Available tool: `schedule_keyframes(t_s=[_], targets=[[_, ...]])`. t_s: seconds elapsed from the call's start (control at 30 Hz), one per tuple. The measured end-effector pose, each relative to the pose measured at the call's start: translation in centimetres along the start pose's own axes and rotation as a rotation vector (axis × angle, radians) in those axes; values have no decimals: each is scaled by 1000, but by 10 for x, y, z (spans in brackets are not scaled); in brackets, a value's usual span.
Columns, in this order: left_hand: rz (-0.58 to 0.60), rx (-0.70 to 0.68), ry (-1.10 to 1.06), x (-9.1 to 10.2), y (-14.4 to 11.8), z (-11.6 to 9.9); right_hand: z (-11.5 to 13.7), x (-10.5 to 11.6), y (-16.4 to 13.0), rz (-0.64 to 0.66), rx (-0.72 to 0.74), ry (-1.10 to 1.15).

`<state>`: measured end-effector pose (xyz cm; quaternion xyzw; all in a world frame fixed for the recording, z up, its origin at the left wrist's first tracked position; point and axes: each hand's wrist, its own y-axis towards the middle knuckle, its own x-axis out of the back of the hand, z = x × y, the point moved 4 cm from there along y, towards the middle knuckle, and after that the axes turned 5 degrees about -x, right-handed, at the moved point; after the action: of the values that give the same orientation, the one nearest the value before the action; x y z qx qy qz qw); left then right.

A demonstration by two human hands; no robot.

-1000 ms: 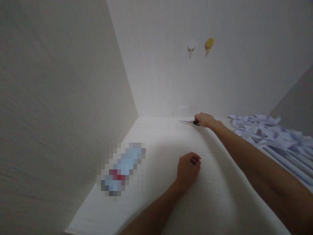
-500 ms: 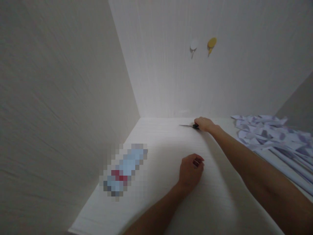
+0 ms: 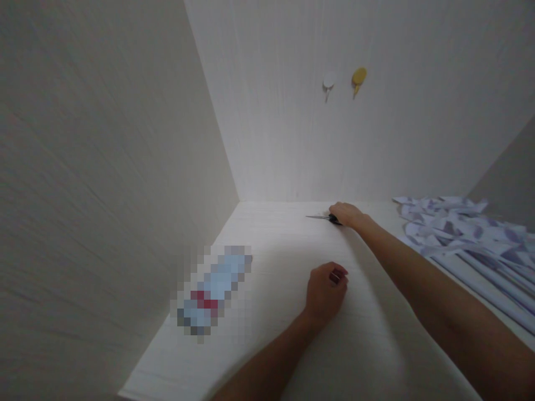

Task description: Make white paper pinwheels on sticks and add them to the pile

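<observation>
Scissors [image 3: 324, 217] lay at the far end of the white tabletop [image 3: 376, 345], near the back wall, blades closed and pointing left. Right hand [image 3: 348, 214] was closed over the black handles; over the last second it dropped slightly toward the surface, so the tool looked set down rather than lifted. Left hand [image 3: 326, 292] stayed curled in a loose fist mid-table, holding nothing visible. Blurred-out bottle [image 3: 214, 292] left of it, paper scraps [image 3: 455, 225] piled right.

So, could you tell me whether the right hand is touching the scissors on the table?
Touching. The head view shows the right hand lying over the dark handle of the scissors, with only the blades sticking out to the left.
</observation>
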<state>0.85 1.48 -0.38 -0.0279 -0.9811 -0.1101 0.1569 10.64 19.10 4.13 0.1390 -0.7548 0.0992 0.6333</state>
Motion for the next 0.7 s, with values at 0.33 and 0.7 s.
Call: schedule_keyframes(t_s=[0.33, 0.7], targets=[[-110, -26, 110, 9, 5, 4, 25, 17, -71, -259, 30, 168], [123, -302, 912, -14, -8, -7, 16, -64, -196, -274, 32, 215]])
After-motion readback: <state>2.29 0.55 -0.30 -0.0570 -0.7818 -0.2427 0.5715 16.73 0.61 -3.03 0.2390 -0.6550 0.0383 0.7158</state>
